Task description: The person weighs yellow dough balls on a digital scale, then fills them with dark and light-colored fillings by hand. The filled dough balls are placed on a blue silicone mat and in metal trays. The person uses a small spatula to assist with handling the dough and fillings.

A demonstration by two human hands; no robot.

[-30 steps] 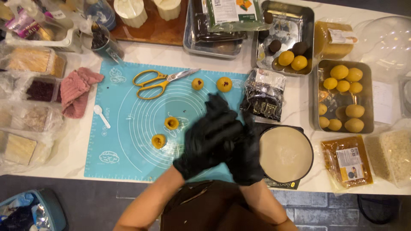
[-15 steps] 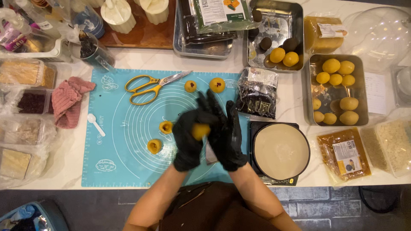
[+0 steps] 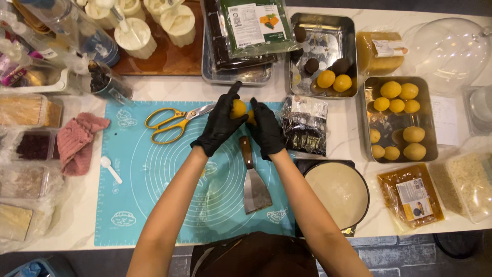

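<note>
Left hand (image 3: 221, 123) grips yellow ball (image 3: 238, 109); right hand (image 3: 266, 129) cups another (image 3: 251, 117). Risk: the balls touch, may stick or drop onto blue mat (image 3: 154, 205).

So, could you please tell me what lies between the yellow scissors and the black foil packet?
In the head view, both gloved hands sit between the scissors and the packet, holding a yellow ball.

Probably a pastry kitchen, blue silicone baking mat (image 3: 154, 205) on a pale counter (image 3: 169, 88), steel trays (image 3: 359, 61) of dough balls (image 3: 390, 90), scraper (image 3: 254, 192), scissors (image 3: 171, 122)
</note>
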